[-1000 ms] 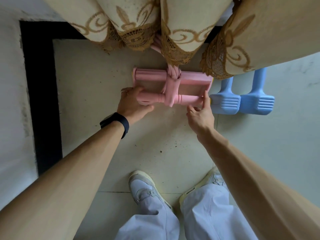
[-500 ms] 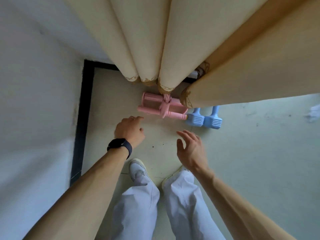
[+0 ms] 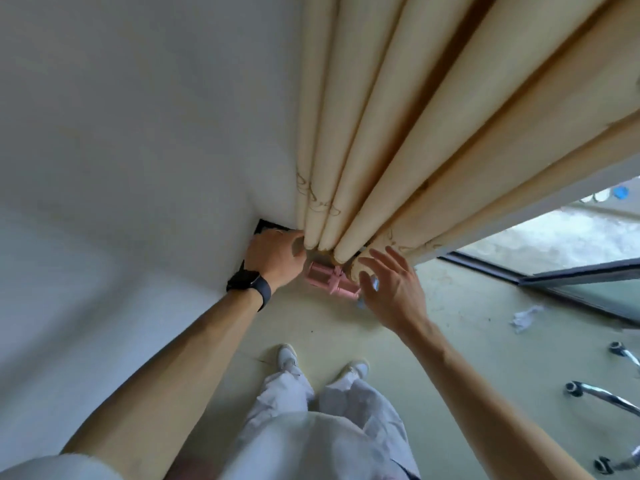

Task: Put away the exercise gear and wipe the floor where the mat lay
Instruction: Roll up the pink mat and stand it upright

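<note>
Below me, my white trousers (image 3: 287, 393) and pale shoes (image 3: 287, 355) stand on the greenish floor (image 3: 467, 358). Both forearms reach ahead. My right grip (image 3: 394, 289) hangs empty, fingers spread and straight, its back toward me. My left grip (image 3: 277, 258), with a black watch (image 3: 249, 284) at the wrist, has its fingers hidden at the hem of the curtain (image 3: 381, 133), so I cannot tell whether it holds anything. Between them the pink exercise frame (image 3: 329, 280) lies on the floor at the curtain's foot.

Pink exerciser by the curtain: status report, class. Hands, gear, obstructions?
Left grip at curtain hem, closure unclear. Right grip open, empty. Pink exerciser on floor, not held. Curtain folds overhang it.
</note>
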Tool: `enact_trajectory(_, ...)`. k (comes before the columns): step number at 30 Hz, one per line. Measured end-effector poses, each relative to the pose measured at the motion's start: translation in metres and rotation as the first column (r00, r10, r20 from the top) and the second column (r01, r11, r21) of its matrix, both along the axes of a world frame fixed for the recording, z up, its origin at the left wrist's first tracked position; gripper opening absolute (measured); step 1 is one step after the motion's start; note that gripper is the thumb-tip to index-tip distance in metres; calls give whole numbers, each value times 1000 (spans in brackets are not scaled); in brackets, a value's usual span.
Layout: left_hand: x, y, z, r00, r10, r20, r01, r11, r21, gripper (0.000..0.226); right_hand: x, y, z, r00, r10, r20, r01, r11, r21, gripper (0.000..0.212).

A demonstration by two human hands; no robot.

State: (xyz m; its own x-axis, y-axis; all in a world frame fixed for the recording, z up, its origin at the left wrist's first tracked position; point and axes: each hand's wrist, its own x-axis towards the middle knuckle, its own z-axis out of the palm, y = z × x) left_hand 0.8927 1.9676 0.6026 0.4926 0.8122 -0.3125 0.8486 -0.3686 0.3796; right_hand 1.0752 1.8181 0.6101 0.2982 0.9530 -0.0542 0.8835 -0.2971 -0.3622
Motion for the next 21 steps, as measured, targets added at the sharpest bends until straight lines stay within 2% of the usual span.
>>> enact_trajectory(3,-16,-6,58,998,10,58,-15,995,94,39,-4,4,49,999,24,-22,-24,1000,5,32)
enact_trajectory(7,-42,-17,113,998,32,60,-46,969,241,40,-14,15,107,994,110,-27,-106,989,106,35)
enact_trajectory(13,-89,-60,171,960,249,126,-279,887,369,43,-35,35,173,932,361,-4,-349,904,248,36)
enact_trajectory(17,-109,-121,196,868,465,173,-493,769,407,43,-45,32,197,829,559,10,-532,784,320,37)
enact_trajectory(21,-115,-208,204,707,671,221,-696,606,385,43,-50,4,205,703,711,25,-681,661,315,42)
